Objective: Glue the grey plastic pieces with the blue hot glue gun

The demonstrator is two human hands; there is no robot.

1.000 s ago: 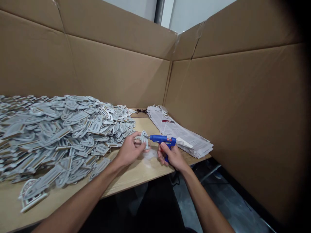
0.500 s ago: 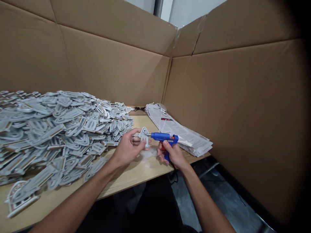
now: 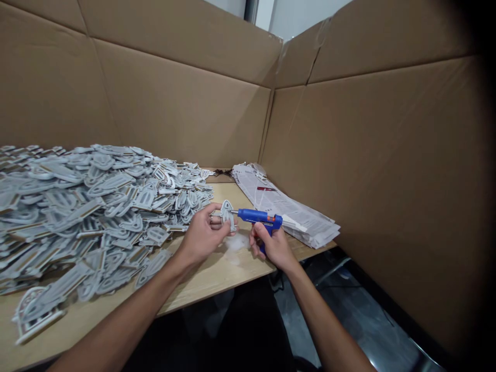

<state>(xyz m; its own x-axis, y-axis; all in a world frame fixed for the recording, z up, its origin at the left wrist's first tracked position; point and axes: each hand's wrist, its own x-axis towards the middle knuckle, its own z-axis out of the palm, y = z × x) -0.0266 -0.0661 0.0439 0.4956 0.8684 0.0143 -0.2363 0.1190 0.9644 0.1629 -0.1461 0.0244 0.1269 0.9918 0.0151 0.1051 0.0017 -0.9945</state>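
Cardboard-walled table (image 3: 217, 276): left hand (image 3: 201, 235) pinching one grey cutout (image 3: 227, 214), right hand (image 3: 271, 245) gripping glue gun (image 3: 258, 217), nozzle at cutout; large pile (image 3: 89, 206) seemingly unglued.

The heap of grey pieces (image 3: 77, 206) runs off the left edge; their printed markings are too small to read.

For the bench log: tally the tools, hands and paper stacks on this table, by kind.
Blue glue gun: 1
Hands, left hand and right hand: 2
Stack of printed sheets: 1
Total: 4
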